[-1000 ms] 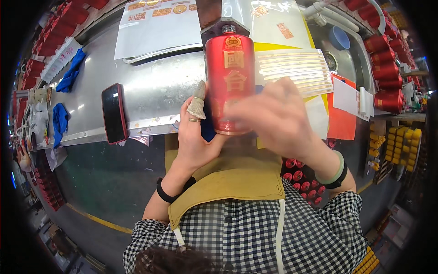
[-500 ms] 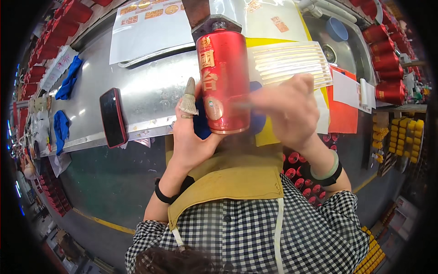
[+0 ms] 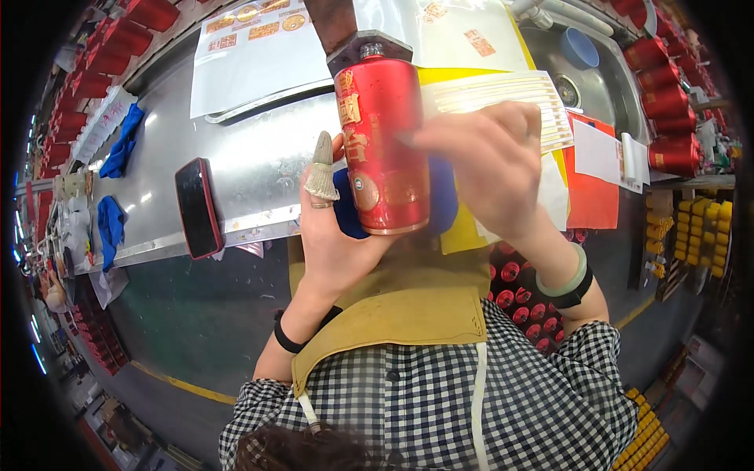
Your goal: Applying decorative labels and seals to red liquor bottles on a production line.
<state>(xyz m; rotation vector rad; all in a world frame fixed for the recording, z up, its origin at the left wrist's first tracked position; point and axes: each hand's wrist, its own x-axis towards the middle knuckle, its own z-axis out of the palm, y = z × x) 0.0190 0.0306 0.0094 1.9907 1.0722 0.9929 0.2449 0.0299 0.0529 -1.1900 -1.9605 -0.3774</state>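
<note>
Bottle [image 3: 385, 149], red with gold print, lies between the two hands, neck at a metal block [image 3: 334, 23], base toward the apron [image 3: 400, 314]. Left hand [image 3: 338, 247] grips the bottle's lower left side, fingers part-curled, some hidden behind; one finger wears a pale cap [image 3: 321, 177]. Right hand [image 3: 499, 173] just right of the bottle, blurred, fingers bent; cannot tell how far open, whether it touches the bottle or holds anything. Blue piece [image 3: 351, 210] behind the bottle, shows on both sides. Phone [image 3: 199, 208] left of the bottle on the metal table [image 3: 259, 157]. Sticker sheet [image 3: 259, 78] up-left of the bottle; strip sheet [image 3: 550, 114] right of it, red paper [image 3: 593, 204] farther right. Blue bowl [image 3: 580, 49] up-right, well apart from the bottle.
</note>
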